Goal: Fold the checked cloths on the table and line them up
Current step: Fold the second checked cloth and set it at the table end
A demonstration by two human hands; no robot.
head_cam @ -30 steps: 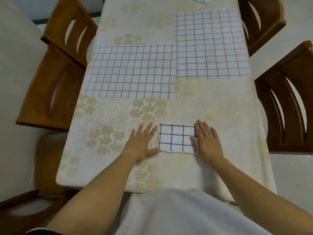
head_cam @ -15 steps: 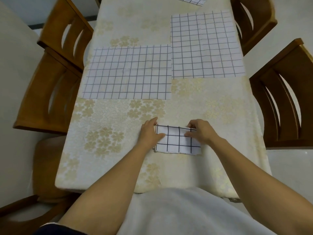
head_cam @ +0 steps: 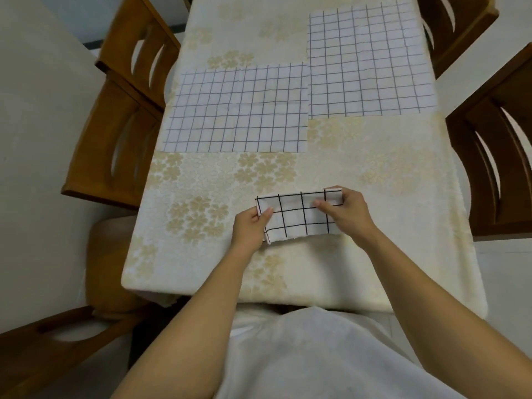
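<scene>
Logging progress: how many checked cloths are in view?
3: the folded cloth, near, gripped by left hand and right hand; the left flat cloth mid-table; the right flat cloth farther. Others may lie beyond the top edge.

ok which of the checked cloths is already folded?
The small cloth nearest the person, gripped by the left hand and right hand. The left spread cloth and right spread cloth lie flat farther back.

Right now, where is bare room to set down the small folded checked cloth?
Bare cream floral tablecloth lies beyond the small folded checked cloth, right of the right hand and left of the left hand holding it. The far half is crowded: the left spread white checked cloth and right spread white checked cloth lie edge to edge.
</scene>
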